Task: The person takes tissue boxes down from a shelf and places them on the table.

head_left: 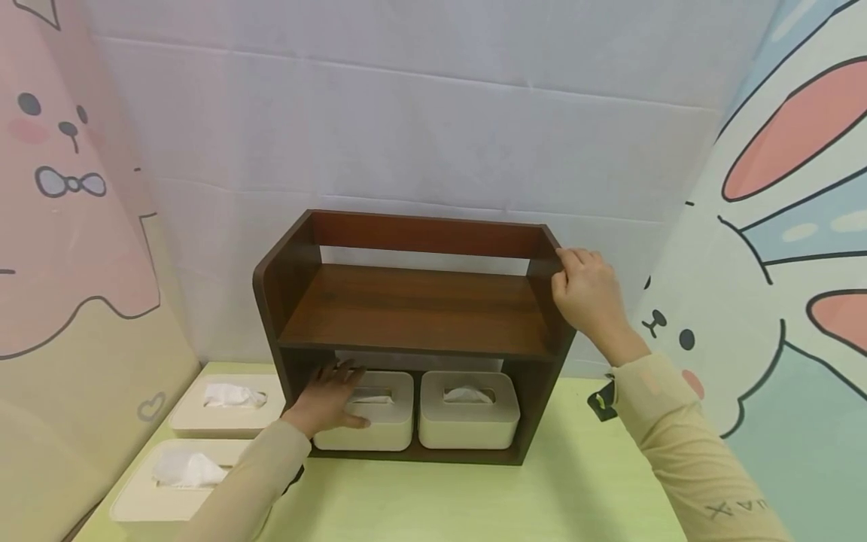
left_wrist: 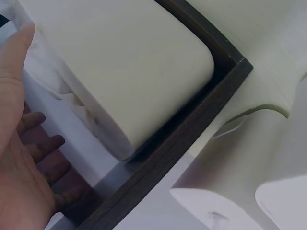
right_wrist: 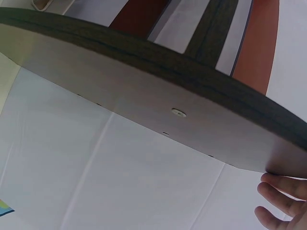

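A dark brown two-tier wooden shelf point(head_left: 420, 312) stands on the table, with two cream tissue boxes side by side in its lower tier. My left hand point(head_left: 325, 399) reaches in front of the left tissue box point(head_left: 389, 433), fingers spread across its left part. In the left wrist view, that hand point(left_wrist: 21, 163) is beside the box's tissue slot, thumb and fingers apart. The right tissue box point(head_left: 467, 435) sits untouched. At the top of the shelf's right side panel point(right_wrist: 144, 91), my right hand point(head_left: 591, 293) grips the edge; its fingertips point(right_wrist: 269, 178) show by the outer face.
Two more cream tissue boxes, one behind point(head_left: 186, 414) and one in front point(head_left: 138, 500), stand left of the shelf on the light green table point(head_left: 379, 504). A small black item point(head_left: 601, 403) lies near my right sleeve. Printed cloth walls point(head_left: 420, 135) enclose the table.
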Demonstrator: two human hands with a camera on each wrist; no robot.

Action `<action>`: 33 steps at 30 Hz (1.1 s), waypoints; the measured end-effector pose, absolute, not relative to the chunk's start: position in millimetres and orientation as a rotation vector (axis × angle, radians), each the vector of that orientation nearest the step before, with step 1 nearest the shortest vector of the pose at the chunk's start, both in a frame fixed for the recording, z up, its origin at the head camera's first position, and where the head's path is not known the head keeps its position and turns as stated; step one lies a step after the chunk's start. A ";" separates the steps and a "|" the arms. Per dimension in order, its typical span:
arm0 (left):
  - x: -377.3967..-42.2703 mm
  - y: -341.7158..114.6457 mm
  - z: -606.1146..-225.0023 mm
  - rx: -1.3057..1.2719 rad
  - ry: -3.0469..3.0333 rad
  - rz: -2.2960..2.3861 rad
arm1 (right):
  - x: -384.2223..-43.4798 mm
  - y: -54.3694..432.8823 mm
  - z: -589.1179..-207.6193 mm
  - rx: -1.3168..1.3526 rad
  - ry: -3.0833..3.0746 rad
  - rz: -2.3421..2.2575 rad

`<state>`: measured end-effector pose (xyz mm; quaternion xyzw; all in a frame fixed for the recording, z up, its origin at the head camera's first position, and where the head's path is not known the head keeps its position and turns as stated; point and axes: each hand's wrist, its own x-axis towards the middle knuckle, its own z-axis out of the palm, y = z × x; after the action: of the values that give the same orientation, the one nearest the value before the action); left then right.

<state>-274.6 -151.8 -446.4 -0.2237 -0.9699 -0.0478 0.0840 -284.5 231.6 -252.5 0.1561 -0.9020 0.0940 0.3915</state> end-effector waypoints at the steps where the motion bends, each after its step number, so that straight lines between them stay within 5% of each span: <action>1: -276.2 -152.4 -447.6 -0.661 -2.923 -0.154 | -284.6 231.6 -252.6 0.396 -2.291 0.235; 33: -295.6 -154.0 -467.4 -0.737 -3.137 -0.254 | -281.8 231.5 -251.2 0.374 -2.319 0.256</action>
<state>-295.6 -154.0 -467.4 -0.2278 -0.9695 -0.0783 -0.0455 -281.8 231.5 -251.2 0.1463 -0.9079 0.1001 0.3798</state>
